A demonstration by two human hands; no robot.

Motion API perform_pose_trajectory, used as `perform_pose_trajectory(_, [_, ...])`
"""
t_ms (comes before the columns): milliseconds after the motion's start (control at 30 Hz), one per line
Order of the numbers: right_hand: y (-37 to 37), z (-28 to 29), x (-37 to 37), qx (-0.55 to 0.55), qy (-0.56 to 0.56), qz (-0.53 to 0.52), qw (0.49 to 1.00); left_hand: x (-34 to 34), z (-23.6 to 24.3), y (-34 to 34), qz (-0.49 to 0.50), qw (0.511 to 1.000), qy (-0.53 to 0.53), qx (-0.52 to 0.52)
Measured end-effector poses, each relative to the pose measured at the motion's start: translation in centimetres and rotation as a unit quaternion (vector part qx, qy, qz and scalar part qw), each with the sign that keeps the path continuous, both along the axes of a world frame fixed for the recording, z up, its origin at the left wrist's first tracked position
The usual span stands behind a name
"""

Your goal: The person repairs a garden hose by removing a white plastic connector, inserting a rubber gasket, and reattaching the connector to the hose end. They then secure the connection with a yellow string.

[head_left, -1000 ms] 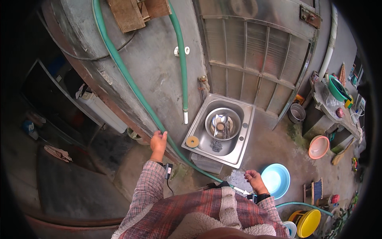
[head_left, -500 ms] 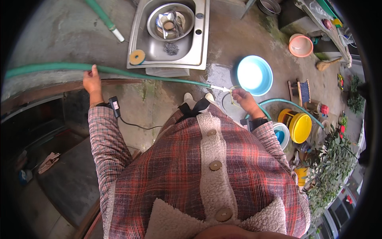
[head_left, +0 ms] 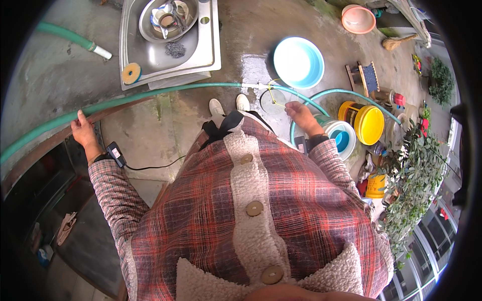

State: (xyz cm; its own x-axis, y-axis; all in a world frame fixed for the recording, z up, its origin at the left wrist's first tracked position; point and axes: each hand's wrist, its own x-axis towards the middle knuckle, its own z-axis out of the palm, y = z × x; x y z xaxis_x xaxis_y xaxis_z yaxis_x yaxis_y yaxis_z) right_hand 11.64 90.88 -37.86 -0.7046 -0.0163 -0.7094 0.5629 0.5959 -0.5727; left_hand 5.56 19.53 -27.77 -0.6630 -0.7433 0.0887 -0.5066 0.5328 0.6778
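Observation:
My left hand (head_left: 84, 133) grips the long green hose (head_left: 165, 90) at the left, with the thumb up over it and the fingers mostly hidden. The hose runs in a curve past the front of the sink to a white connector (head_left: 257, 86). To the right of this joint more green hose continues behind my right hand (head_left: 305, 119). That hand is closed in a pinch on a thin yellow cord (head_left: 271, 93), which loops up around the hose near the connector. Just beyond the cord stands a light blue basin (head_left: 299, 62).
A steel sink (head_left: 213, 55) holds a bowl of dishes, and a round sponge (head_left: 131, 73) lies on its rim. White bucket (head_left: 347, 131), yellow bucket (head_left: 370, 124), small stool (head_left: 362, 79), pink basin (head_left: 358, 19) and plants (head_left: 416, 175) stand right. Another green hose end (head_left: 103, 52) lies far left.
The view has shifted, so the sink and basin sit further left and up. My right hand has come away from the connector, still pinching the yellow cord. My left hand keeps hold of the hose.

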Motion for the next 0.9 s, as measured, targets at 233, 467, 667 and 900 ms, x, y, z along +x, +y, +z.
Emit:
perform_pose_trajectory(233, [3.3, -3.7, 3.8, -0.02, 0.039, -0.013, 0.999, 2.7, -3.1, 1.1, 0.018, 1.0, 0.013, 0.01])
perform_pose_trajectory(467, [5.7, -8.5, 5.8, -0.014, 0.09, -0.012, 0.996, 8.5, -6.7, 8.6, -0.037, 0.981, -0.137, -0.135])
perform_pose_trajectory(667, [6.0, -11.5, 4.3, -0.097, 0.043, -0.079, 0.991, 9.6, -6.2, 10.7, -0.028, 0.984, -0.14, -0.104])
perform_pose_trajectory(900, [3.8, -11.5, 0.1, -0.061, 0.049, -0.067, 0.995, 9.0, -3.9, 10.2, -0.016, 0.994, -0.09, -0.063])
